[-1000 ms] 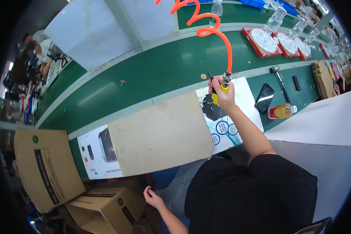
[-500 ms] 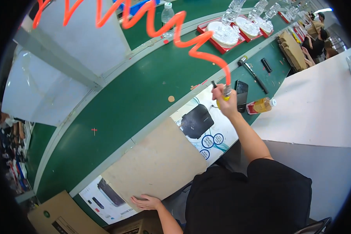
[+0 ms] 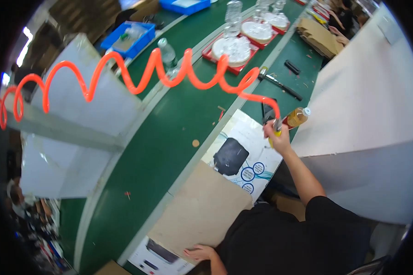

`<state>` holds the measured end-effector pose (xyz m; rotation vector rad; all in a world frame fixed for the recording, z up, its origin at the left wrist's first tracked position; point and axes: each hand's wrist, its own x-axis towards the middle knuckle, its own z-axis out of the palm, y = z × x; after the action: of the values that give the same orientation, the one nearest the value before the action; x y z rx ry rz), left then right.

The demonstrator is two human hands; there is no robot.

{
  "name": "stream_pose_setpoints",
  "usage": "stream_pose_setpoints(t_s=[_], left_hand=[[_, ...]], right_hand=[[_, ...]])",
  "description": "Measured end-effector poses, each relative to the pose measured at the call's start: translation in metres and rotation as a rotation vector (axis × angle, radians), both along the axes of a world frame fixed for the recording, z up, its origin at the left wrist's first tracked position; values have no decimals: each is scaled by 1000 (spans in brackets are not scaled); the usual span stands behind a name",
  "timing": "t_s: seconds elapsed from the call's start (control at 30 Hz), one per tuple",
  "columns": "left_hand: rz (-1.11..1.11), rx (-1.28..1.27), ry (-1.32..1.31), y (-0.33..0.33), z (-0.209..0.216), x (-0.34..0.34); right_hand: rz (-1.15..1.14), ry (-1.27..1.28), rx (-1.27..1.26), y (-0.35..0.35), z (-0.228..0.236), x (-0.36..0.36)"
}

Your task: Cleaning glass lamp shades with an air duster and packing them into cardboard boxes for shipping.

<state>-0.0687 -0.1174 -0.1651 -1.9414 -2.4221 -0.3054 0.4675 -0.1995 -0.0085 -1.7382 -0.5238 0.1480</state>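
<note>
My right hand (image 3: 281, 138) is closed round a yellow-handled air tool (image 3: 277, 133), whose metal fitting joins an orange coiled hose (image 3: 188, 68). The hand is at the right edge of a white printed box (image 3: 261, 126) with a picture of a dark appliance. The tool's tip is too small to make out. Across the middle of the white printed surface lies a plain brown cardboard sheet (image 3: 199, 206). My left hand (image 3: 201, 253) rests open at the sheet's near edge, fingers spread partly over the print.
Beyond the right hand are a juice bottle (image 3: 297, 117), a partly hidden phone (image 3: 265, 112), a hammer (image 3: 282, 87) and a black object (image 3: 292, 67). Red trays (image 3: 236, 69) with clear plastic parts stand on the green conveyor (image 3: 170, 137), near a clear bottle (image 3: 168, 56). Another person works far right.
My view has turned, shifting the scene. My right hand has moved toward the juice bottle, still gripping the tool, and the hose has swung lower. My left hand stays on the cardboard edge.
</note>
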Motion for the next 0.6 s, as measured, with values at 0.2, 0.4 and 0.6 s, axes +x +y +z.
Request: stream_pose_setpoints(t_s=[0.2,0.4,0.6], left_hand=[[-345,-339,-1058,55,118,60],[-817,33,-1295,105,245,168],[-587,70,-1248,104,244,118]], right_hand=[[535,-111,-94,58,27,-124],[1293,29,-392,159,51,-226],[1409,-219,-349,235,101,-50]])
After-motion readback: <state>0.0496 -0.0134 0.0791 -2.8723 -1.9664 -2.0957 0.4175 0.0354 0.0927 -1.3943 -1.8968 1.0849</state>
